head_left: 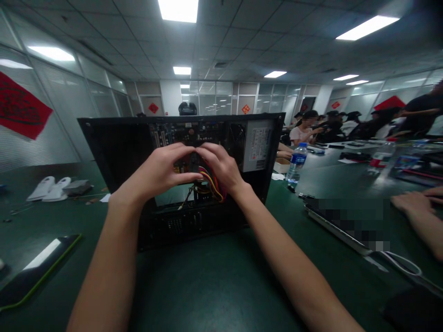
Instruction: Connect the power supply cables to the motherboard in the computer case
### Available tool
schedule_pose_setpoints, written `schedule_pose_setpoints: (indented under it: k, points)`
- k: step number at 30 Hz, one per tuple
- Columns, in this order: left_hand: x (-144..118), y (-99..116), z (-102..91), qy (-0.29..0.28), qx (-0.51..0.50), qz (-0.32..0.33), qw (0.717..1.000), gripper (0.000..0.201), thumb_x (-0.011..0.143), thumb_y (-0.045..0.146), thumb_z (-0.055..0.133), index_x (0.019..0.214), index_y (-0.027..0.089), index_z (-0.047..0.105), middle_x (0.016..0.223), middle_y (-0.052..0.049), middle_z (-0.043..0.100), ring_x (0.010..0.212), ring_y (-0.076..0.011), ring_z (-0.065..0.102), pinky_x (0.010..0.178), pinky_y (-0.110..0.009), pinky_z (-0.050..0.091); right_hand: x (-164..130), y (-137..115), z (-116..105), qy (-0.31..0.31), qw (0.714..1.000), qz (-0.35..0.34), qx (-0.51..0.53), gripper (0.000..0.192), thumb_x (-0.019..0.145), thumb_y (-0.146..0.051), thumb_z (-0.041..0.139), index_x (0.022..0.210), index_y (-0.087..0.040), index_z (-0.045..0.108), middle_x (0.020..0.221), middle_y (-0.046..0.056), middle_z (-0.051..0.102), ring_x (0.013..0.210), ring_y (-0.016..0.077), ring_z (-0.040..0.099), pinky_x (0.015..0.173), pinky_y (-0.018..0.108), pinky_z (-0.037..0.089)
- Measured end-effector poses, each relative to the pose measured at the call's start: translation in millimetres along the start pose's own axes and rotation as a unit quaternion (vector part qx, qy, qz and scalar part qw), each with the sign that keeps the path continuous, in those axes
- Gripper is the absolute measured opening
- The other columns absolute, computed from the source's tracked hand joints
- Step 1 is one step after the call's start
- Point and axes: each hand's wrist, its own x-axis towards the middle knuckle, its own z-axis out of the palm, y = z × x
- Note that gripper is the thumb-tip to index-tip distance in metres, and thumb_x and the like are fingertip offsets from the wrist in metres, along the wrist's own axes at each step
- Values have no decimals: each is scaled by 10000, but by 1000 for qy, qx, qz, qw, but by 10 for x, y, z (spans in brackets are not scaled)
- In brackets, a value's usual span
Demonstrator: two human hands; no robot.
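The near edge of the green worktop [214,286] runs along the bottom of the view. Both forearms cross a bare stretch of it, which leaves open room between them and to either side. At 8 o'clock a dark flat slab with a green rim [38,269] lies close to the near edge, well apart from the left forearm.

At centre an open computer case [114,152] stands on the worktop with its open side facing the person. Its lower edge sits on the worktop and its upper edge is level. Both hands reach inside it. The left hand [161,168] is curled, thumb and fingers pinched toward a small part at the middle of the board; what it grips is hidden. The right hand [221,166] meets it fingertip to fingertip, fingers bent and closed in the same way, with a bundle of coloured wires [212,184] just below its palm. A grey power supply [258,145] fills the case's upper corner at 1 o'clock, beside a round fan [237,140].

At 3 o'clock another person's hand [413,203] rests on the worktop, well apart from the case. A water bottle [296,163] stands just beyond the case's right edge. At 9 o'clock white objects [50,188] lie near the far left edge. Seated people [306,127] occupy the far end at 2 o'clock.
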Motion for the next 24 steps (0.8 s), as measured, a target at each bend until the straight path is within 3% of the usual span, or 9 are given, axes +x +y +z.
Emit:
schedule_pose_setpoints:
  k: [4, 10, 16, 19, 24]
  points:
    - [-34, -57, -6, -25, -40, -57, 997, 683, 829, 664, 654, 1260, 135, 679, 1221, -142, 716, 1082, -287, 673, 973, -401, 531, -86, -54, 95, 86, 989, -100, -70, 242, 994, -313, 578, 1218, -281, 664, 1255, 70, 614, 1210, 212, 568, 1043, 411, 536]
    - [-82, -119, -19, -86, -120, -136, 980, 636, 867, 594, 643, 1350, 182, 626, 1244, -92, 723, 1022, -251, 697, 895, -350, 564, -37, -103, 99, 57, 987, -137, -60, 215, 1011, -206, 532, 1158, -222, 689, 1157, 88, 651, 1153, 193, 598, 950, 383, 586]
    - [-48, -185, 133, -91, -81, -114, 986, 484, 941, 488, 571, 1290, 166, 659, 1276, -112, 707, 1121, -269, 673, 993, -401, 527, -17, -76, 66, -80, 993, -44, -75, 301, 1058, -257, 420, 1142, -191, 702, 1158, 124, 654, 1114, 211, 584, 923, 369, 538]
    - [-2, -164, 266, -95, -12, -108, 990, 342, 959, 322, 530, 1226, 177, 687, 1257, -116, 711, 1136, -268, 669, 1002, -395, 516, -5, -81, 64, -153, 979, 12, -133, 344, 1069, -273, 368, 1149, -179, 689, 1217, 136, 635, 1154, 231, 542, 895, 342, 504]
    - [57, -94, 564, -141, 99, -170, 970, 287, 955, 229, 476, 1096, 156, 714, 1126, -174, 734, 1030, -316, 705, 890, -409, 548, 1, -94, 98, -274, 945, 84, -155, 287, 1014, -185, 410, 1182, -183, 643, 1220, 120, 607, 1109, 234, 552, 727, 293, 454]
